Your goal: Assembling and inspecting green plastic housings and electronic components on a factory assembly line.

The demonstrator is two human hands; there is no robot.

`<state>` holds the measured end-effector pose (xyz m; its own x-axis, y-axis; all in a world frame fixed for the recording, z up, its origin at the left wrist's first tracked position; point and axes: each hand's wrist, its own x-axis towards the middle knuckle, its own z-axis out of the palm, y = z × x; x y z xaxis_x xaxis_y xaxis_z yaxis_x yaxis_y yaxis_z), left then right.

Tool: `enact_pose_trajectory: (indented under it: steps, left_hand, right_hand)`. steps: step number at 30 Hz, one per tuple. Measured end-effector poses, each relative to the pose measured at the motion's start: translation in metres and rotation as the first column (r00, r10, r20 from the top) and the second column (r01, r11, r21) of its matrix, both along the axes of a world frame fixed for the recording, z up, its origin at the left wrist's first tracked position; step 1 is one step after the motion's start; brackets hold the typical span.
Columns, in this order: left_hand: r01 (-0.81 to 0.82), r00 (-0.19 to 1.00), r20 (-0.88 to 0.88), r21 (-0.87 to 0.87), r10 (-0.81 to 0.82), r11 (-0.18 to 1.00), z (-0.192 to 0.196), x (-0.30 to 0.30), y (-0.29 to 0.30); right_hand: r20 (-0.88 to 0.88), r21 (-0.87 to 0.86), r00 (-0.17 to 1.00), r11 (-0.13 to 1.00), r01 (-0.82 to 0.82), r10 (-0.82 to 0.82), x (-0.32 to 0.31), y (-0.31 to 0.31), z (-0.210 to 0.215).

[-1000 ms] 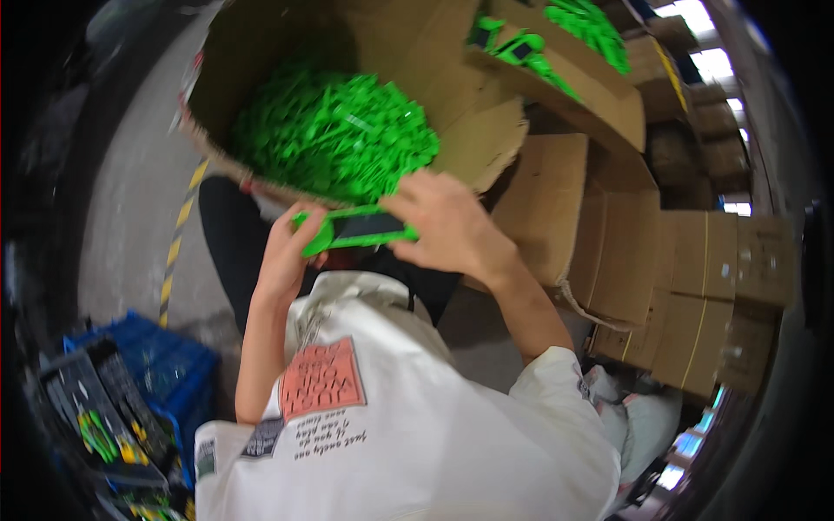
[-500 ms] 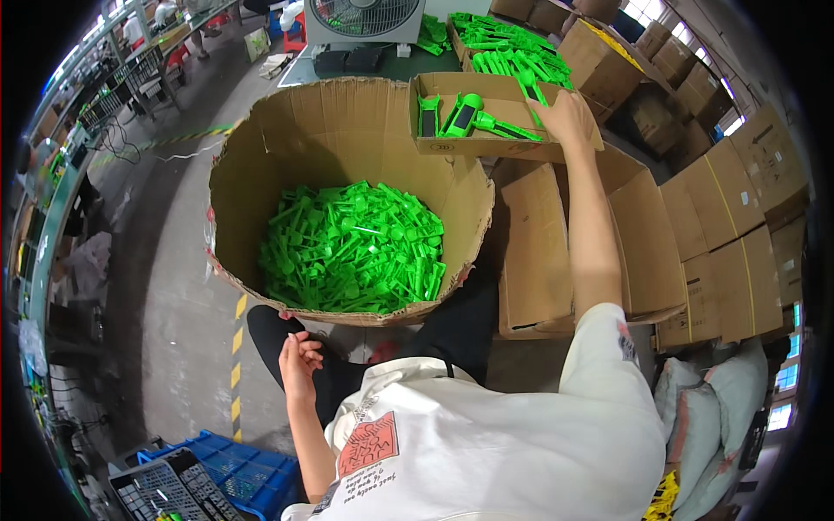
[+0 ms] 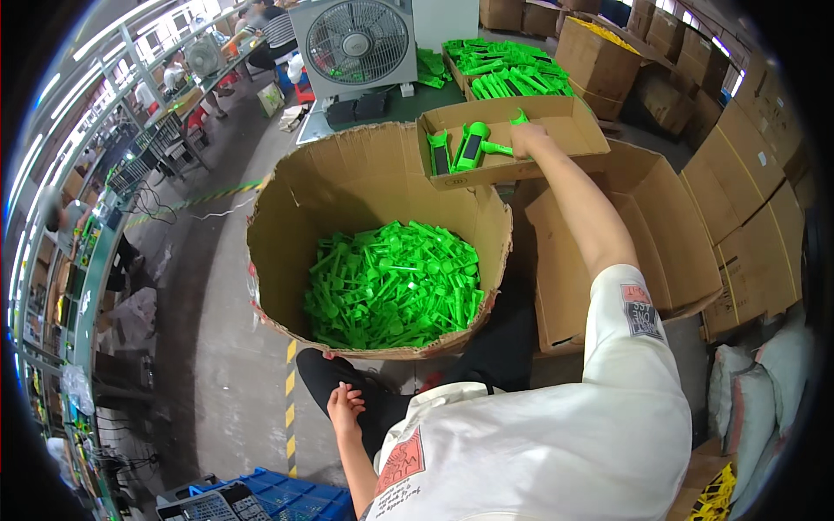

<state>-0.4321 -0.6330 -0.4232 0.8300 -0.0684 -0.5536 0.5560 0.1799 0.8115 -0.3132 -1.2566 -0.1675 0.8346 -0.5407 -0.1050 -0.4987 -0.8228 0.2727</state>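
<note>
Green parts: 2 or so lie in flat box, w/ most of it bare. R hand reaches into box, closed on a green piece. L hand rests on lap, loosely open, holding nothing. Big bin holds a heap of loose parts, so plenty left.

a shallow tray box sits behind the big parts bin, with a fan behind both.

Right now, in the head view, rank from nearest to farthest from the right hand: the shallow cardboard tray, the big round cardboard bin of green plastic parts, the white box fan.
1. Shallow cardboard tray: under the right hand.
2. White box fan: behind, leftward.
3. Big round cardboard bin: below-left; its rim is about as close as the fan.
</note>
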Motion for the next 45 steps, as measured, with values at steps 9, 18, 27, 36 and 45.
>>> enact_pose_trajectory:
  steps: [9,18,27,36,45]
  left_hand:
    - [-0.012,1.0,0.018,-0.001,0.013,1.0,-0.001,-0.002,0.0]
    - [-0.005,1.0,0.02,0.016,0.004,1.0,0.001,0.003,-0.004]
    - [-0.014,0.999,0.039,0.01,0.014,1.0,-0.001,0.0,-0.003]
    - [0.025,0.998,0.059,0.119,-0.032,0.993,-0.003,0.003,-0.007]
    - [0.03,0.996,0.076,0.174,-0.044,0.984,-0.009,0.005,-0.009]
  right_hand:
    - [0.457,0.109,0.872,0.984,0.138,-0.173,0.009,-0.005,-0.027]
    - [0.44,0.268,0.869,0.957,0.113,-0.226,0.002,-0.013,-0.001]
    - [0.17,0.325,0.961,0.908,-0.264,0.218,-0.071,0.037,0.017]
    - [0.408,-0.123,0.853,0.946,-0.3,0.324,-0.092,0.031,-0.023]
    - [0.566,-0.279,0.706,0.905,-0.321,0.425,-0.114,0.012,0.003]
